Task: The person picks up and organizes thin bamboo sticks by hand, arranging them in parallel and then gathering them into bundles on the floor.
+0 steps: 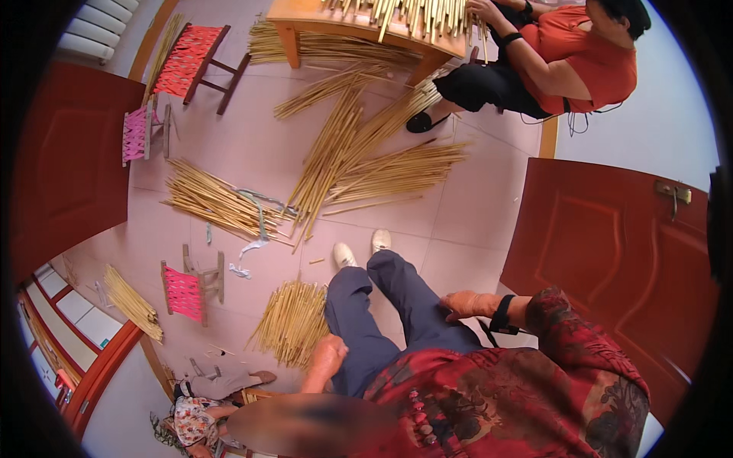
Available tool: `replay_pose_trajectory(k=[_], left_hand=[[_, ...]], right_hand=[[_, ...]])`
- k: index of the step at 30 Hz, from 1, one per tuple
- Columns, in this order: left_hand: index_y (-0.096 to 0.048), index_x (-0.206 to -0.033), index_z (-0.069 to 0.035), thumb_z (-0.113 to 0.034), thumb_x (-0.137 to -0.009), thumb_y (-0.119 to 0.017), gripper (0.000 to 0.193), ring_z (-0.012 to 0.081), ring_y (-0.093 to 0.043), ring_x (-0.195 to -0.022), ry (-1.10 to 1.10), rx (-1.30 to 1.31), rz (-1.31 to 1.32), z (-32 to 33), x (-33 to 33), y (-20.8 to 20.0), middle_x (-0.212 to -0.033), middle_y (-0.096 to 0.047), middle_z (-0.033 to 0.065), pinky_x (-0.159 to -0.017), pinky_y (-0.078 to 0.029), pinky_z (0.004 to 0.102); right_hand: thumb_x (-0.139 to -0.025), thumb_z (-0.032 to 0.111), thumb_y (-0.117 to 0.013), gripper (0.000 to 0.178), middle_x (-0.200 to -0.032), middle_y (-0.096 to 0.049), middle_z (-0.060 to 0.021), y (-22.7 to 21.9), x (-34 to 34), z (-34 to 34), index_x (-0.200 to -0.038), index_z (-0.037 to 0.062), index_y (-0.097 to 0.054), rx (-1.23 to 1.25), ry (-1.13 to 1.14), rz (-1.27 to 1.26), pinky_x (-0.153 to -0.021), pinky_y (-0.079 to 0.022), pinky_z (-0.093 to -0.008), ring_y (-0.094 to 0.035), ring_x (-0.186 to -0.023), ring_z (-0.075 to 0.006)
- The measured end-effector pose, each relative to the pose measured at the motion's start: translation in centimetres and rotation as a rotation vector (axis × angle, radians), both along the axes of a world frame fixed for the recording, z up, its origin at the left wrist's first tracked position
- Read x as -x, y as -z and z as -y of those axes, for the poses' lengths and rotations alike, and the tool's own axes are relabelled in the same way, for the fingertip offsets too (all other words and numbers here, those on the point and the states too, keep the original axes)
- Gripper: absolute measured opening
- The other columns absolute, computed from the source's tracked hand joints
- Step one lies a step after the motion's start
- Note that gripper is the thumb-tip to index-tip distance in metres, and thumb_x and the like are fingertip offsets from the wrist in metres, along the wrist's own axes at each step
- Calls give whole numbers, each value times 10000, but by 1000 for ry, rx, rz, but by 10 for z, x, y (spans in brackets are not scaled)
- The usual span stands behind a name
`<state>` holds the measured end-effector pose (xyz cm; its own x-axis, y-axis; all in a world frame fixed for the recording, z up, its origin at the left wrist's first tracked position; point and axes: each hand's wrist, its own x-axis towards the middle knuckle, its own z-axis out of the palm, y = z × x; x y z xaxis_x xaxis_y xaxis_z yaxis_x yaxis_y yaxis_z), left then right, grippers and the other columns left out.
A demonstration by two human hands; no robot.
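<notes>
My left hand [327, 356] is curled closed beside my left thigh, next to a bundle of thin yellow sticks [287, 324] standing close together on the floor. Nothing shows in its fingers. On my right thigh rests my right hand [461, 305], fingers laid over the dark trouser cloth [408, 294], holding nothing that I can see. A black strap [502, 313] circles my right wrist. A blurred patch covers part of my left arm.
Loose stick piles [336, 153] and a tied bundle [221, 200] lie ahead. Pink-webbed stool [183, 294] stands left; orange-webbed stool [192, 61] farther off. Someone in orange [580, 57] handles sticks at a wooden table [359, 17]. Another person [200, 420] sits lower left. Red door [611, 259] stands right.
</notes>
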<state>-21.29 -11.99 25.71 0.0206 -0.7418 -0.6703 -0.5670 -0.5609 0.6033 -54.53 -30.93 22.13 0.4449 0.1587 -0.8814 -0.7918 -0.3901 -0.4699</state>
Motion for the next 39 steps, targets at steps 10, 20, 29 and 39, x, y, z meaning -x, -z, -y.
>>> replay_pose_trajectory(k=[10,20,29,39], left_hand=[[-531,-713,-23,-205,-730,-532,183,194,-495,-553,391,-230,-974,22,78,32,-597,-514,89,-538,-383,332],[-543,-845,-31,-202,-815,-477,186,153,-549,-494,41,-803,-1163,48,148,81,-667,-567,62,-439,-480,267],[-451,-1083,20,-239,-828,-554,377,272,-495,-998,-1451,-247,-1043,111,216,236,-1031,-514,153,-842,-418,392],[-226,-1294,9,-400,-746,-632,795,326,-190,-1267,-1817,-98,-957,195,212,450,-1344,-228,214,-997,-183,493]], right_hand=[[-742,287,-582,281,-836,-590,-148,-17,27,0,-907,60,-563,-185,71,-50,-688,-441,-379,-567,-810,-303],[-762,325,-562,321,-853,-576,-139,57,39,111,-917,45,-562,-87,-238,443,-693,-449,-375,-554,-772,-300],[-711,447,-600,614,-1105,-482,-197,237,-39,261,-1136,28,-456,594,-162,161,-886,-374,-424,-445,-1065,-333],[-690,439,-608,639,-1097,-478,-174,397,-61,304,-1144,19,-447,777,-68,317,-868,-362,-411,-431,-1060,-313]])
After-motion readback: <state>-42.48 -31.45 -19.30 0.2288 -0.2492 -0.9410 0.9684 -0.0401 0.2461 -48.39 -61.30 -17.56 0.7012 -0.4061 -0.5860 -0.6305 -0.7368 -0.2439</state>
